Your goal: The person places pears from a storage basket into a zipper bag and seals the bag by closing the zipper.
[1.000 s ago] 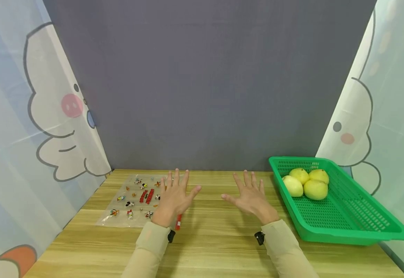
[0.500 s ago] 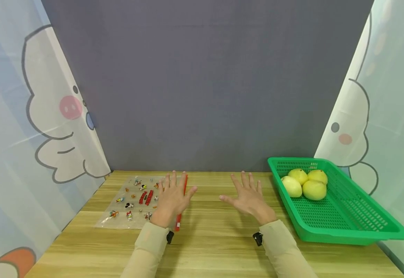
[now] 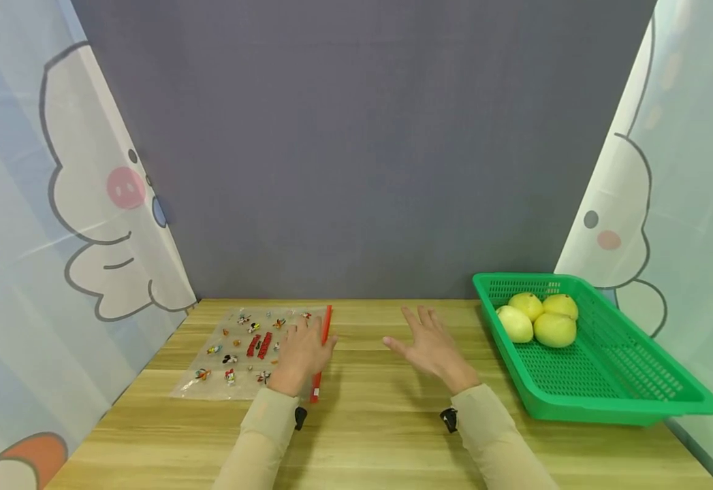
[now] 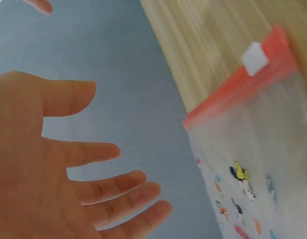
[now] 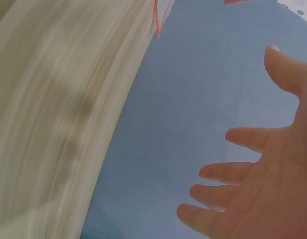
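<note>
Hovering palm-down: left hand (image 3: 299,354), right hand (image 3: 433,350)

"What's hidden from the head view?"
"Part of the bag (image 3: 250,358), behind the left fingers (image 3: 303,329); its red print (image 3: 264,346) is too small to read. Both sleeves (image 3: 270,416) run off the bottom edge."
"And the wrist views?"
"Left, the slider (image 4: 255,59) is blurred; right, the top edge cuts off most of the bag."
</note>
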The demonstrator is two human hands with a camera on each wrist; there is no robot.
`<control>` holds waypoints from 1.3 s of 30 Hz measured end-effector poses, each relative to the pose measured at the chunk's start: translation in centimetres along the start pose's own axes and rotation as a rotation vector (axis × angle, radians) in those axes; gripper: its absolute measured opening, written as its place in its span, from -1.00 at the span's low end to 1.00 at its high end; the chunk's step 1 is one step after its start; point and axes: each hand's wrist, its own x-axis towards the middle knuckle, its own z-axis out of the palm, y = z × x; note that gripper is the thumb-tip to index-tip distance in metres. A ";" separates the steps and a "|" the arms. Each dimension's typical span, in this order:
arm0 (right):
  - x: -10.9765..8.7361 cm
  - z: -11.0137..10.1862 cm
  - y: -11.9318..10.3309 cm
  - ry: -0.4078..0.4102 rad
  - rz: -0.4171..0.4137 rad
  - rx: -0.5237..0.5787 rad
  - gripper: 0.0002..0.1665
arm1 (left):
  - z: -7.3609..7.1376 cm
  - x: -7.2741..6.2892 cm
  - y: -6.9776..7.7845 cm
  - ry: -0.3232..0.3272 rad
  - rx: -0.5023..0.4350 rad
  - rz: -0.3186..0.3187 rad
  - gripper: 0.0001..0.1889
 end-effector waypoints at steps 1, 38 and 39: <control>0.1 0.1 -0.1 0.002 0.002 0.007 0.06 | 0.1 0.1 -0.1 -0.004 -0.003 -0.005 -0.29; 0.6 2.3 -2.1 -0.053 0.017 0.160 -0.17 | 3.3 1.1 -1.5 -0.107 0.069 -0.072 -0.52; 0.6 2.4 -2.1 -0.055 0.018 0.159 -0.18 | 3.3 1.1 -1.5 -0.110 0.071 -0.076 -0.51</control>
